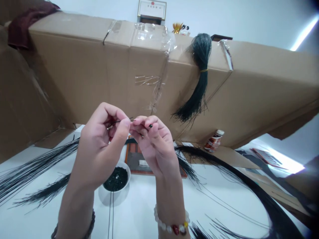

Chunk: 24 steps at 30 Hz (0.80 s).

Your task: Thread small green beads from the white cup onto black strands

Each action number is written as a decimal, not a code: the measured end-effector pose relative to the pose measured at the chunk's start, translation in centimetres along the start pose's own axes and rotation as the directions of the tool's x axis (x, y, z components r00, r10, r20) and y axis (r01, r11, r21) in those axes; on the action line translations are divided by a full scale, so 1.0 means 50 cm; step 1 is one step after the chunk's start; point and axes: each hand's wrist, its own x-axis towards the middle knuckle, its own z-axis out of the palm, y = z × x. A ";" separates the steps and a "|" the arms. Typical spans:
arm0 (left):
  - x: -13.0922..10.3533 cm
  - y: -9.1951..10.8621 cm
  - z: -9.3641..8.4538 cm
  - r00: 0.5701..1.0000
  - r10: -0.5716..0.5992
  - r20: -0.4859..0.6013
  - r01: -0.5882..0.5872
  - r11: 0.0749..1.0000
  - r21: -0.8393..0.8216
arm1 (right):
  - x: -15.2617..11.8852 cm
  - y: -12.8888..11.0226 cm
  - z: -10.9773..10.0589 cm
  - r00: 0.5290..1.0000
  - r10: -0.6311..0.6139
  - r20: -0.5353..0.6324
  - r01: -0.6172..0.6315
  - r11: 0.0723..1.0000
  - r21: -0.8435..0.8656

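My left hand is closed, pinching thin dark wire strands between thumb and forefinger. Their short ends stick out toward my right hand, whose fingertips almost meet the left ones. Between the thumb and a finger of the right hand sits a small dark bead. Below the hands stands a white bowl holding many tiny dark beads. Two thin dark strands run down from the bowl's front toward the near table edge.
Bundles of dark strands lie left and right on the white table. A tied bundle hangs over the cardboard wall. A brown-labelled bottle stands right. A wood-edged board lies behind the hands.
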 end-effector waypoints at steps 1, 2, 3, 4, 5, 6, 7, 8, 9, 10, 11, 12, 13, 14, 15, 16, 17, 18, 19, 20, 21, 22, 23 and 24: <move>-0.004 0.004 0.004 1.000 0.024 -0.008 -0.024 1.000 0.004 | -0.002 -0.001 0.008 1.000 0.004 -0.010 -0.004 1.000 0.005; -0.007 0.007 0.007 0.999 0.044 -0.018 -0.043 0.999 0.010 | -0.003 0.001 0.013 1.000 0.008 -0.018 -0.007 1.000 0.020; -0.009 0.009 0.009 0.998 0.057 -0.029 -0.056 0.998 0.021 | -0.003 0.004 0.016 1.000 0.010 -0.024 -0.009 0.999 0.043; -0.011 0.012 0.010 0.997 0.064 -0.038 -0.062 0.997 0.038 | -0.003 0.008 0.017 1.000 0.010 -0.027 -0.008 0.997 0.072; -0.012 0.015 0.011 0.998 0.060 -0.037 -0.057 0.997 0.057 | -0.003 0.011 0.018 1.000 0.009 -0.026 -0.007 0.995 0.100; -0.013 0.017 0.011 0.998 0.048 -0.033 -0.046 0.996 0.075 | -0.002 0.014 0.018 1.000 0.008 -0.024 -0.005 0.992 0.122; -0.013 0.019 0.012 0.999 0.037 -0.027 -0.034 0.995 0.091 | -0.002 0.016 0.018 1.000 0.007 -0.027 -0.003 0.991 0.136; -0.013 0.021 0.012 0.999 0.029 -0.020 -0.027 0.994 0.102 | -0.003 0.016 0.019 0.999 0.006 -0.034 -0.001 0.990 0.138; -0.012 0.023 0.013 1.000 0.025 -0.014 -0.023 0.994 0.110 | -0.004 0.016 0.019 0.999 0.010 -0.045 -0.004 0.992 0.130; -0.012 0.024 0.014 1.000 0.026 -0.012 -0.025 0.993 0.115 | -0.004 0.015 0.019 0.998 0.016 -0.057 -0.010 0.994 0.112; -0.012 0.024 0.015 0.999 0.033 -0.015 -0.031 0.993 0.117 | -0.005 0.013 0.020 0.997 0.024 -0.069 -0.018 0.996 0.089; -0.011 0.024 0.016 0.999 0.039 -0.024 -0.036 0.992 0.120 | -0.006 0.011 0.020 0.996 0.030 -0.080 -0.025 0.998 0.063; -0.011 0.024 0.018 0.999 0.041 -0.028 -0.037 0.992 0.122 | -0.007 0.010 0.020 0.996 0.032 -0.086 -0.029 0.999 0.037; -0.011 0.023 0.019 0.999 0.041 -0.034 -0.036 0.992 0.121 | -0.007 0.008 0.020 0.995 0.031 -0.091 -0.029 0.999 0.014; -0.010 0.021 0.020 0.998 0.040 -0.042 -0.035 0.992 0.119 | -0.007 0.007 0.020 0.995 0.025 -0.093 -0.025 1.000 -0.003; -0.010 0.020 0.021 0.998 0.041 -0.048 -0.035 0.993 0.115 | -0.006 0.007 0.020 0.996 0.015 -0.091 -0.016 1.000 -0.013; -0.010 0.018 0.021 0.998 0.043 -0.052 -0.037 0.993 0.111 | -0.006 0.006 0.019 0.996 0.004 -0.085 -0.005 1.000 -0.014; -0.010 0.016 0.022 0.997 0.048 -0.053 -0.042 0.993 0.107 | -0.005 0.007 0.018 0.997 -0.005 -0.077 0.004 1.000 -0.011; -0.010 0.015 0.022 0.997 0.054 -0.060 -0.048 0.993 0.103 | -0.004 0.007 0.017 0.997 -0.013 -0.072 0.013 1.000 -0.007; -0.009 0.014 0.022 0.996 0.059 -0.067 -0.052 0.994 0.101 | -0.004 0.008 0.017 0.997 -0.020 -0.068 0.020 1.000 -0.006; -0.009 0.013 0.022 0.996 0.058 -0.069 -0.051 0.994 0.099 | -0.003 0.008 0.016 0.997 -0.025 -0.067 0.024 1.000 -0.009; -0.009 0.012 0.022 0.996 0.057 -0.073 -0.050 0.994 0.098 | -0.003 0.009 0.015 0.997 -0.029 -0.069 0.028 0.999 -0.017; -0.009 0.012 0.022 0.996 0.055 -0.076 -0.047 0.994 0.099 | -0.003 0.009 0.014 0.997 -0.032 -0.073 0.030 0.999 -0.029; -0.009 0.012 0.022 0.996 0.053 -0.075 -0.046 0.994 0.098 | -0.003 0.010 0.013 0.996 -0.036 -0.077 0.032 0.999 -0.042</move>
